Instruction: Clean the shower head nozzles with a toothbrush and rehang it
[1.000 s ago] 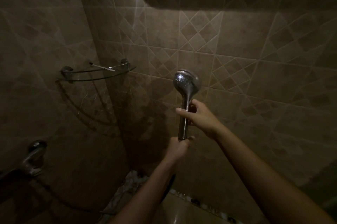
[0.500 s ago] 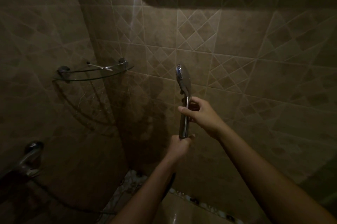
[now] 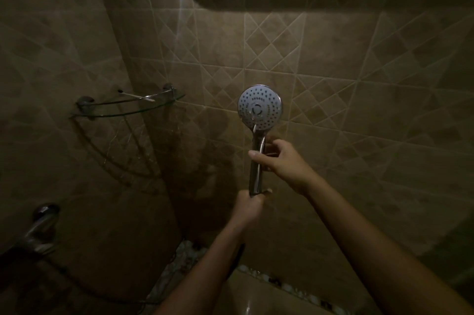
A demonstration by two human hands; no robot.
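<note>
1. The shower head (image 3: 259,106) is standing upright in front of the tiled wall (image 3: 333,109), nozzle face turned toward the camera, with bare wall all around it.
2. The left hand (image 3: 250,208) is wrapping closed around the bottom of the handle; the right hand (image 3: 280,160) is gripping the handle higher up, thumb across the front.
3. A toothbrush (image 3: 136,96) is lying on the glass corner shelf (image 3: 123,109), well apart to the left, its tip reaching the shelf's front rail.
4. A tap (image 3: 41,227) is sitting low at the left edge.
5. Half a second ago the head was showing edge-on; now its face is fully visible, while both grips are staying in place.
</note>
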